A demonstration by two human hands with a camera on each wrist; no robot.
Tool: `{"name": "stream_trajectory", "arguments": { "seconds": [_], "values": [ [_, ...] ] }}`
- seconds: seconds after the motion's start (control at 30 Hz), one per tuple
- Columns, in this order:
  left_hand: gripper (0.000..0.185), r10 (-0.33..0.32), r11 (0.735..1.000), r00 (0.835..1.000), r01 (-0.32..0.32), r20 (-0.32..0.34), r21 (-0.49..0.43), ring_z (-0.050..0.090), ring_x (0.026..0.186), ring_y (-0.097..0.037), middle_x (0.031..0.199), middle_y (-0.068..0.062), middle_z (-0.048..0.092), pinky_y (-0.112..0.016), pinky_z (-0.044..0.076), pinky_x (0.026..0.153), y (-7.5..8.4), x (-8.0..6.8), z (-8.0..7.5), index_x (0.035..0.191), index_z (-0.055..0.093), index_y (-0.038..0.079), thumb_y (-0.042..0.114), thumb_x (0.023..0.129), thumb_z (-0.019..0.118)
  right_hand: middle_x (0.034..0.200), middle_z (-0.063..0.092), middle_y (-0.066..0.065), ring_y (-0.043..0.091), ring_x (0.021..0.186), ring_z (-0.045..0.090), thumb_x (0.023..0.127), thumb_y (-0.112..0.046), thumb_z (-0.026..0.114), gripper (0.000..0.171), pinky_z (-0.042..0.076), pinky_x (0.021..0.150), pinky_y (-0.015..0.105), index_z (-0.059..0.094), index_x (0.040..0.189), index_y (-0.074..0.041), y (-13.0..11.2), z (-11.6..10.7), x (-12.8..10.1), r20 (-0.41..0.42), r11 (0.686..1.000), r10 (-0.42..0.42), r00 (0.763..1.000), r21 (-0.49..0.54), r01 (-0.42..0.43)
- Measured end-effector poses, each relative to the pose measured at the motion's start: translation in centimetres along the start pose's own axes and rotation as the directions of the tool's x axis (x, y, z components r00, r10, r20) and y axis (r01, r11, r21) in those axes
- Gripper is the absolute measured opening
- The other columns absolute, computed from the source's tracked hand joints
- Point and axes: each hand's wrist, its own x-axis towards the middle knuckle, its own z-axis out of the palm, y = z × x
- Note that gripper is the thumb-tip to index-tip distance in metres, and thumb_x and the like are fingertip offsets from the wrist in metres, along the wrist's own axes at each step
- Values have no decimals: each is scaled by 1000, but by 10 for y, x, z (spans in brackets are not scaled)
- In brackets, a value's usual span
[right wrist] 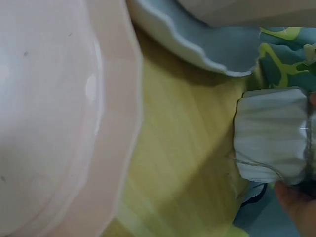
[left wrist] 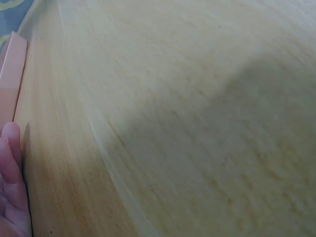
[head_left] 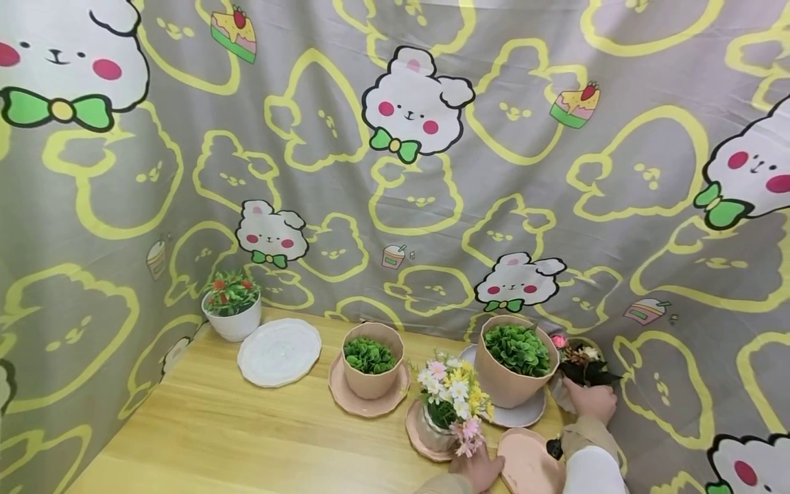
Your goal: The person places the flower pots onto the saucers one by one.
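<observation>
On the far right of the table, my right hand (head_left: 594,401) grips a small ribbed whitish flowerpot (right wrist: 271,136) with twine round it. Pink and white flowers with dark leaves (head_left: 583,367) stand in that pot. My left hand (head_left: 478,472) is low at the front, between a round pink saucer (head_left: 532,466) and a ribbed pot of white, yellow and pink daisies (head_left: 453,394). That daisy pot stands on another pink saucer (head_left: 416,439). In the left wrist view, the left fingers (left wrist: 12,173) lie close beside a pink saucer's rim (left wrist: 14,74).
A large beige pot (head_left: 512,391) of green leaves stands on a grey saucer (head_left: 521,417). Left of it, a smaller beige pot (head_left: 370,384) sits on a pink saucer (head_left: 364,409). Further left are a white plate (head_left: 280,351) and a white pot (head_left: 234,322). Patterned cloth (head_left: 420,226) hangs behind.
</observation>
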Motion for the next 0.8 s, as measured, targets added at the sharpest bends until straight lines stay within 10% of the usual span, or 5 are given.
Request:
{"name": "stream_trajectory", "arguments": {
  "seconds": [0.27, 0.8],
  "values": [
    [36, 7, 997, 1000, -8, -16, -75, 55, 31, -15, 37, 0, 53, -22, 48, 54, -1, -2, 4, 69, 52, 15, 45, 86, 63, 120, 38, 53, 63, 109, 38, 80, -41, 70, 98, 33, 102, 64, 28, 126, 35, 10, -5, -11, -99, 1000, -11, 995, -5, 10],
    [35, 50, 990, 998, -54, -30, -132, 55, 29, -16, 36, 0, 52, -21, 47, 50, -5, 1, 3, 69, 53, 12, 40, 87, 64, 99, 51, 44, 62, 95, 49, 74, -37, 78, 77, 40, 85, 68, 49, 104, 27, 4, -52, -51, -239, 976, -202, 950, 27, 215]
  ]
}}
